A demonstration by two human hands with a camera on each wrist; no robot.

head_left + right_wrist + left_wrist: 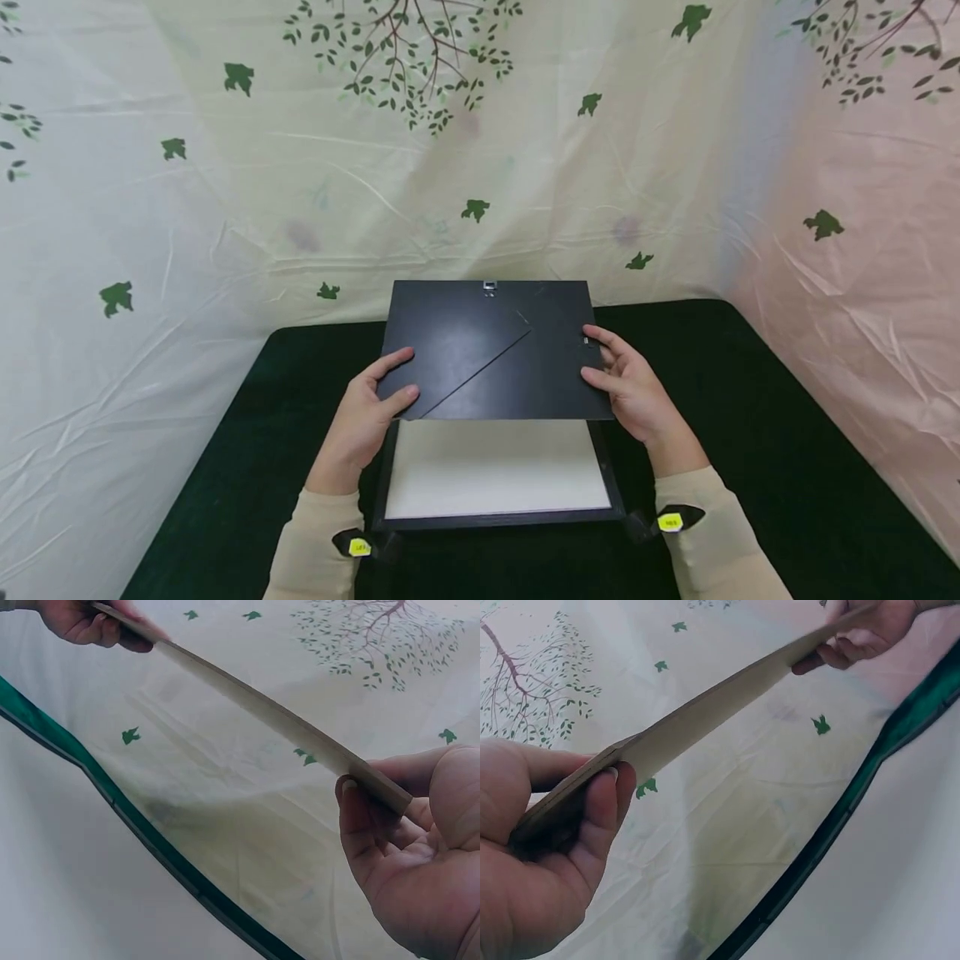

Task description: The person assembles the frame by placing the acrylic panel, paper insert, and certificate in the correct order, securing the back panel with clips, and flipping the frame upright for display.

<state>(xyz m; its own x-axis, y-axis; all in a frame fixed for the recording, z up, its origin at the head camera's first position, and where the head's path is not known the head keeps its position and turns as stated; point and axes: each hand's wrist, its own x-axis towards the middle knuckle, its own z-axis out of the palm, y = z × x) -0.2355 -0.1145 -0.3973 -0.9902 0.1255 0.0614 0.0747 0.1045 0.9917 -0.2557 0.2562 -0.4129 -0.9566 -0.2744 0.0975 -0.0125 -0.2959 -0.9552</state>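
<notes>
Both hands hold a black picture frame backing board (480, 350) by its side edges, raised above the table. My left hand (365, 421) pinches the left edge, with thumb and index finger on the black face. On the opposite edge my right hand (637, 392) grips the same way. A diagonal cut line and small metal hangers show on the board. Below it lies a black picture frame (502, 522) with a white sheet (495, 475) inside; the board hides its far part. Both wrist views show the board (712, 705) edge-on, other fingers curled beneath.
A dark green cloth (247, 467) covers the table. Behind it hangs a pale curtain (420, 208) with leaf and branch prints, reaching round both sides. Each sleeve carries a wrist strap with a yellow tag (360, 547).
</notes>
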